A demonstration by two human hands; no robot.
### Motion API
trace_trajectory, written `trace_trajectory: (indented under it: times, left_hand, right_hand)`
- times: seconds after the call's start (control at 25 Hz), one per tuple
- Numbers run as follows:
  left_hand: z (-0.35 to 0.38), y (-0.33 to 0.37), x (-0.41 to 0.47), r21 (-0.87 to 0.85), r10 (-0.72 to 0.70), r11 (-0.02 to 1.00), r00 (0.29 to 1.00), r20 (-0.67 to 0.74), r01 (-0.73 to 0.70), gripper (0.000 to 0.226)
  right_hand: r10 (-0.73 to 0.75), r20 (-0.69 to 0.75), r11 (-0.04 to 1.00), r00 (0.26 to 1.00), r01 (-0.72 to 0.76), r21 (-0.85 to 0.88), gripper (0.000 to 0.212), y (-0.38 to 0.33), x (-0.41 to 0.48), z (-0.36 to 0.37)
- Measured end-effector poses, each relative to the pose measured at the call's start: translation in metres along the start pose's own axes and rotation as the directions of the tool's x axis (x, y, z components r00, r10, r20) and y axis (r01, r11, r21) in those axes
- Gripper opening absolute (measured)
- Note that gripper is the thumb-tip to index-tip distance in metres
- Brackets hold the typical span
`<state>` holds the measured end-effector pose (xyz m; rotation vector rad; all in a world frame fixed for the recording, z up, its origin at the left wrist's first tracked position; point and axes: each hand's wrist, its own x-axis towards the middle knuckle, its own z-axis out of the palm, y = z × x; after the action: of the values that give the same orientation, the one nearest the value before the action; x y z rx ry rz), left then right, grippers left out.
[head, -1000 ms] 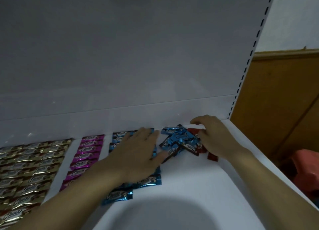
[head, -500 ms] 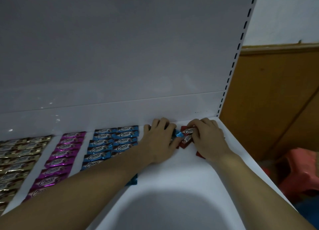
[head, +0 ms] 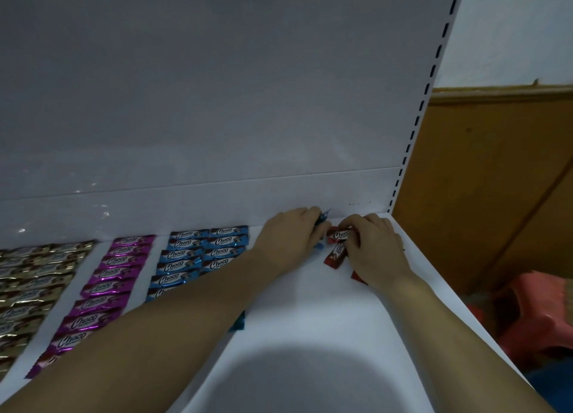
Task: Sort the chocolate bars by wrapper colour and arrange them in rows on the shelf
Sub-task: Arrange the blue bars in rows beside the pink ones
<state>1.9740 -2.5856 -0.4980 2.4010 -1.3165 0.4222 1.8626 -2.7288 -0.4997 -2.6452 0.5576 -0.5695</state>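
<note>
Right hand (head: 375, 245) pinches glossy red foil-wrapped chocolate bars (head: 339, 235) at its fingertips; left hand (head: 291, 242) apparently clutches blue-wrapped bars (head: 324, 219), mostly hidden. Its forearm (head: 186, 319), lying over sorted blue rows (head: 198, 251) leftward, could drag them askew across the white shelf (head: 310, 335).

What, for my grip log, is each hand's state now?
Left hand: gripping blue foil-wrapped chocolate bars.
Right hand: pinching a red foil-wrapped chocolate bar.

Behind wrists: shelf (head: 310, 335) open. Ahead of fingertips: back panel (head: 217, 102) close, blocks reach. Left of left hand (head: 288, 242) fingers: blue rows (head: 201, 253) packed tight. Right of right hand (head: 376, 245) fingers: narrow strip, then slotted upright (head: 414, 133). Between hands: slim gap, held blue bars (head: 324, 218) and red bars (head: 336, 251) crowd it.
</note>
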Motion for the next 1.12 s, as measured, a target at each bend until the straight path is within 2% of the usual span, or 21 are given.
trace_trajectory:
  times: [0.12,0.2,0.28,0.44,0.48,0.52,0.6,0.64,0.68,0.76,0.84,0.92,0.96,1.04,1.08,1.12]
  left_hand:
    - [-0.005,0.0,0.008,-0.047,-0.047,0.998,0.998,-0.053,0.044,0.035]
    - [-0.009,-0.002,0.011,-0.177,-0.1,0.981,0.988,-0.117,0.078,0.033]
    - [-0.016,-0.002,0.014,-0.342,-0.191,0.932,0.965,-0.18,0.121,0.029]
    - [-0.038,-0.001,0.018,-0.526,-0.384,0.814,0.908,-0.17,0.246,0.032]
    - [-0.043,-0.001,0.019,-0.624,-0.468,0.726,0.872,-0.142,0.289,0.035]
    - [-0.049,0.0,0.019,-0.757,-0.564,0.571,0.822,-0.08,0.318,0.037]
    - [-0.065,0.009,0.014,-0.933,-0.685,0.147,0.714,0.144,0.328,0.036]
    - [-0.072,0.011,0.008,-0.946,-0.695,-0.032,0.673,0.253,0.323,0.034]
    - [-0.078,0.013,0.001,-0.933,-0.683,-0.162,0.646,0.341,0.322,0.032]
    - [-0.089,0.009,-0.016,-0.891,-0.627,-0.339,0.634,0.453,0.301,0.03]
    - [-0.099,-0.004,-0.032,-0.851,-0.568,-0.462,0.654,0.5,0.25,0.03]
    - [-0.109,-0.018,-0.046,-0.824,-0.531,-0.527,0.675,0.512,0.21,0.028]
    - [-0.115,-0.025,-0.053,-0.822,-0.523,-0.534,0.688,0.504,0.197,0.027]
    - [-0.126,-0.037,-0.066,-0.825,-0.512,-0.533,0.705,0.491,0.187,0.025]
    - [-0.131,-0.042,-0.073,-0.826,-0.506,-0.533,0.713,0.486,0.184,0.026]
    - [-0.135,-0.047,-0.08,-0.825,-0.501,-0.535,0.719,0.482,0.181,0.027]
  right_hand:
    - [0.004,0.004,1.0,1.0,-0.004,0.001,0.025,0.0,-0.001,0.0]
    - [0.012,0.014,1.0,1.0,-0.012,-0.006,0.027,0.0,-0.001,0.0]
    - [0.008,0.014,1.0,1.0,-0.008,-0.001,0.026,0.0,-0.001,-0.001]
    - [0.01,-0.004,0.998,1.0,-0.01,0.061,0.027,0.001,0.0,0.0]
    - [0.011,-0.027,0.997,1.0,-0.009,0.083,0.027,0.002,0.0,0.001]
    - [0.007,-0.06,0.995,0.998,-0.001,0.102,0.026,0.002,0.0,0.001]
    - [-0.042,-0.137,0.992,0.99,0.057,0.109,0.025,-0.001,0.001,-0.005]
    - [-0.1,-0.145,0.988,0.984,0.116,0.106,0.024,-0.004,0.001,-0.008]
    - [-0.173,-0.111,0.979,0.979,0.183,0.09,0.022,-0.009,-0.002,-0.013]
    - [-0.306,0.069,0.952,0.95,0.307,0.002,0.022,-0.022,-0.009,-0.019]
    - [-0.341,0.259,0.916,0.903,0.382,-0.125,0.022,-0.033,-0.015,-0.019]
    - [-0.328,0.327,0.904,0.886,0.395,-0.164,0.014,-0.041,-0.02,-0.018]
    - [-0.324,0.331,0.918,0.886,0.379,-0.115,0.008,-0.046,-0.022,-0.02]
    - [-0.282,0.329,0.957,0.901,0.24,0.163,0.009,-0.063,-0.029,-0.026]
    - [-0.255,0.326,0.927,0.91,0.134,0.349,0.01,-0.074,-0.034,-0.03]
    - [-0.23,0.341,0.848,0.911,0.016,0.529,0.009,-0.088,-0.041,-0.035]
